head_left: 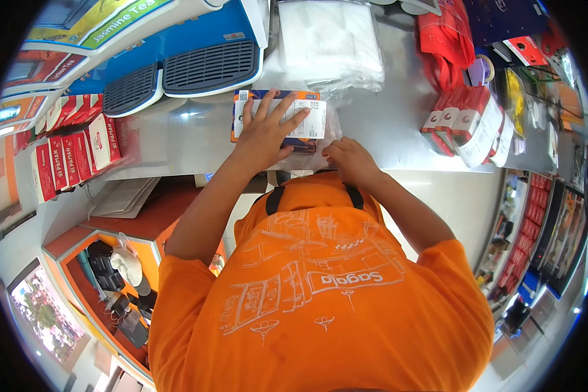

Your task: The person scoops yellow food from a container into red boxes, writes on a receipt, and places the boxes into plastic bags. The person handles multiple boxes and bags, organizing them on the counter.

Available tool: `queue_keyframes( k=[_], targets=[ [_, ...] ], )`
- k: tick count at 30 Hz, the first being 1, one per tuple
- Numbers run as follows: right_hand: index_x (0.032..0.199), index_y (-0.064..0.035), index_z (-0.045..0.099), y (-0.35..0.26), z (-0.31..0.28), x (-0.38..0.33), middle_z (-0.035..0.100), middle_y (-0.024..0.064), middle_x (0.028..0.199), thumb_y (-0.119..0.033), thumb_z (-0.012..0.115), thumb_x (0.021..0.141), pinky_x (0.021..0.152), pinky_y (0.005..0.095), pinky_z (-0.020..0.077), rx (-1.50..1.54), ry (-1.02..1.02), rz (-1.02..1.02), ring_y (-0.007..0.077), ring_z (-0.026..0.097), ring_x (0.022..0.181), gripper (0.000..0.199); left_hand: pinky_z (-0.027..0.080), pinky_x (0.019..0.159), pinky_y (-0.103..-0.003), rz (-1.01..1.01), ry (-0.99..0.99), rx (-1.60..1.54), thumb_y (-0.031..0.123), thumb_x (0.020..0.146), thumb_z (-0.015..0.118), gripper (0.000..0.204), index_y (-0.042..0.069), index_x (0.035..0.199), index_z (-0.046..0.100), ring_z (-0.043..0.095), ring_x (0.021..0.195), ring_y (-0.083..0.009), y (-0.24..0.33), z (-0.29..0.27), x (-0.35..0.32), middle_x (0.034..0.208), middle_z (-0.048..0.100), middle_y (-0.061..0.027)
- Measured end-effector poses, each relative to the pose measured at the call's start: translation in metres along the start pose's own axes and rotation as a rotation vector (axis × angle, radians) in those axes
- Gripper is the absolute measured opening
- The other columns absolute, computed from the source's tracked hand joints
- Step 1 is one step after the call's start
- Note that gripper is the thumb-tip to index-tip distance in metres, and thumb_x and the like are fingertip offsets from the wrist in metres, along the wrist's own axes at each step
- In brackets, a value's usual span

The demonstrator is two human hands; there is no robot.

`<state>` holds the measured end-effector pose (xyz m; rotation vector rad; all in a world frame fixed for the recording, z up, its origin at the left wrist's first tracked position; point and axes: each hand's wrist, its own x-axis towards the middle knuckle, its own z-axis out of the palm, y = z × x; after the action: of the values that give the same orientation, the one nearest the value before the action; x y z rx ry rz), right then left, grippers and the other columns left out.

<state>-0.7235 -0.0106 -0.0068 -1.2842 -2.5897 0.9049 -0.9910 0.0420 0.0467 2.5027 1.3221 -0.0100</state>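
A white paper slip [302, 117] lies across a blue and orange box [277, 98] at the grey surface's [385, 124] near edge. Red-and-white packs [460, 121] sit toward its right edge, a white bag stack [330, 42] at the far edge.

We wear an orange short-sleeved shirt [320, 294] with white line drawings, black straps [274, 199] at the collar, forearms bare.

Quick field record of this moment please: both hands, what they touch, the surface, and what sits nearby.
left hand: flat, fingers spread, pressing a white paper slip onto a blue and orange box
right hand: curled at the clear plastic bag under the box; grip unclear
surface: grey counter
nearby: stack of white bags, red and white packs, blue appliance with grilles
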Motion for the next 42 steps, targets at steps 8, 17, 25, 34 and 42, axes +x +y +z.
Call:
queue_keyframes(
  k=[8,17,25,34,42],
  targets=[
    [0.121,-0.0096,0.068,-0.003,0.008,0.025,0.066,0.0107,0.114,-0.023,0.069,0.091,0.093,0.0427,0.0540,-0.046,-0.359,0.128,0.0304,0.064,0.112,0.033,0.015,0.121,-0.066,-0.028,0.061,-0.012,0.031,0.074,0.089,0.087,0.036,0.151,0.049,0.021,0.155,-0.0333,0.001,0.003,-0.001,0.166,0.030,-0.0024],
    [0.127,-0.0109,0.069,-0.030,-0.097,0.028,0.063,0.0134,0.127,-0.026,0.070,0.093,0.095,0.0415,0.0508,0.333,-0.512,-0.012,0.0320,0.063,0.116,0.038,0.019,0.126,-0.056,0.140,0.188,-0.246,0.024,0.089,0.077,0.072,0.021,0.154,0.046,0.039,0.147,-0.0344,-0.003,-0.018,-0.022,0.158,0.043,-0.0125],
    [0.162,-0.0326,0.026,-0.100,-0.087,0.111,0.018,0.0238,0.166,-0.052,0.092,0.065,0.116,0.0716,0.0228,-0.328,0.005,-0.014,0.0488,0.022,0.152,0.118,0.053,0.095,-0.040,-0.865,0.769,-1.106,0.028,0.098,0.063,0.039,-0.002,0.123,0.067,0.070,0.108,-0.0326,-0.070,0.088,-0.062,0.117,0.072,-0.0208],
    [0.163,-0.0347,0.023,-0.080,-0.048,0.118,0.025,0.0172,0.162,-0.035,0.090,0.066,0.113,0.0661,0.0259,-0.481,-0.182,0.068,0.0412,0.032,0.146,0.117,0.055,0.077,-0.033,-0.843,0.590,-1.346,0.025,0.100,0.064,0.032,-0.002,0.117,0.068,0.069,0.084,-0.0192,-0.069,0.107,-0.042,0.094,0.072,-0.0084],
    [0.163,-0.0358,0.025,-0.079,-0.050,0.112,0.025,0.0164,0.162,-0.032,0.087,0.070,0.114,0.0639,0.0264,-0.495,-0.206,0.018,0.0396,0.032,0.146,0.112,0.056,0.080,-0.036,-0.682,0.602,-1.161,0.031,0.096,0.071,0.047,0.002,0.132,0.061,0.069,0.084,-0.0226,-0.075,0.103,-0.030,0.101,0.072,-0.0080]
  ],
)
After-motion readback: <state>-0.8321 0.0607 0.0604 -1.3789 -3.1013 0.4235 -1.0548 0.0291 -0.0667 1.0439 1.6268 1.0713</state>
